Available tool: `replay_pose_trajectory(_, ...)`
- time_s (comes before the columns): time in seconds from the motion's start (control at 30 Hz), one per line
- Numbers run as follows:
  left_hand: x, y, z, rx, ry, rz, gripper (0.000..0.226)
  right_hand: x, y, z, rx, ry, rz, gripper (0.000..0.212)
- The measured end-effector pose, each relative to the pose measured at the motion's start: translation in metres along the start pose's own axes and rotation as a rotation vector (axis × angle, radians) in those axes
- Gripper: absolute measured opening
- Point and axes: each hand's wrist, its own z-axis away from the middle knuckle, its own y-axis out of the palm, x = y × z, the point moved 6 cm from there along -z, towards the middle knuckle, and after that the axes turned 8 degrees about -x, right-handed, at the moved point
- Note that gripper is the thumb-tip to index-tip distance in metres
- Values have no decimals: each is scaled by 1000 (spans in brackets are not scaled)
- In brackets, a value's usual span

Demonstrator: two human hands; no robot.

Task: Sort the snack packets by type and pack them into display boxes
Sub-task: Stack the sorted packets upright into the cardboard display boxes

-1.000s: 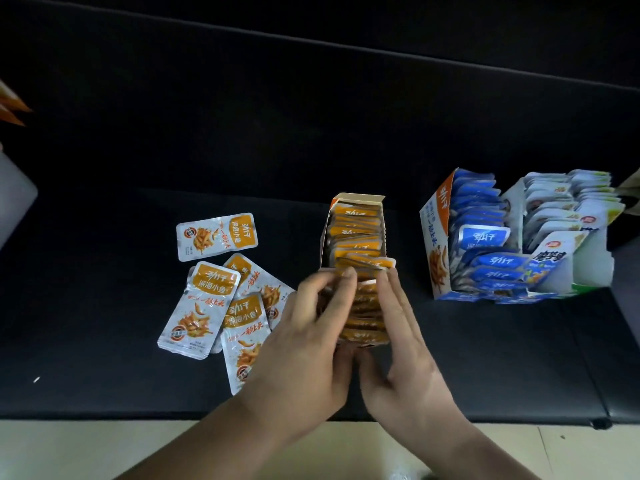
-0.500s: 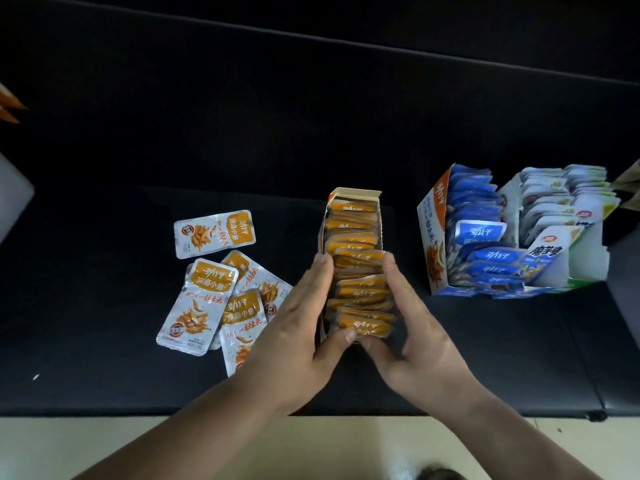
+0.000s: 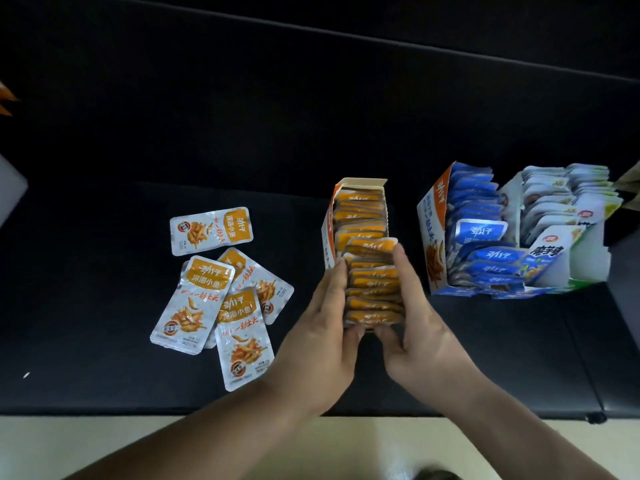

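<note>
An open orange display box (image 3: 360,183) stands at the centre of the black surface, filled with a row of upright orange snack packets (image 3: 372,284). My left hand (image 3: 322,337) lies along the left side of the row's near half, fingers straight, thumb at the near end. My right hand (image 3: 419,337) mirrors it on the right side, its index fingertip reaching a packet that sticks up mid-row. Together they press the row between them. Several loose orange-and-silver packets (image 3: 194,303) lie flat to the left of the box.
To the right stand a box of blue packets (image 3: 433,220) and, beside it, a white-green box (image 3: 588,271) of pale packets. The black surface's front edge (image 3: 138,412) runs just below the loose packets. A white object (image 3: 8,188) shows at the far left.
Both hands slid from on top of the row's near end down to its two sides. The near packets now stand more evenly; one mid-row packet still sticks up.
</note>
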Motion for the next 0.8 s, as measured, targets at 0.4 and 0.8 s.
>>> replay_pose_trajectory(0.4, 27, -37, 34, -122, -113, -53, 79, 9, -20, 6, -262, -176, 80, 116)
replay_pose_trajectory(0.8, 122, -103, 64, -91, -302, -692, 93, 100, 98, -2, 101, -185, 2, 46)
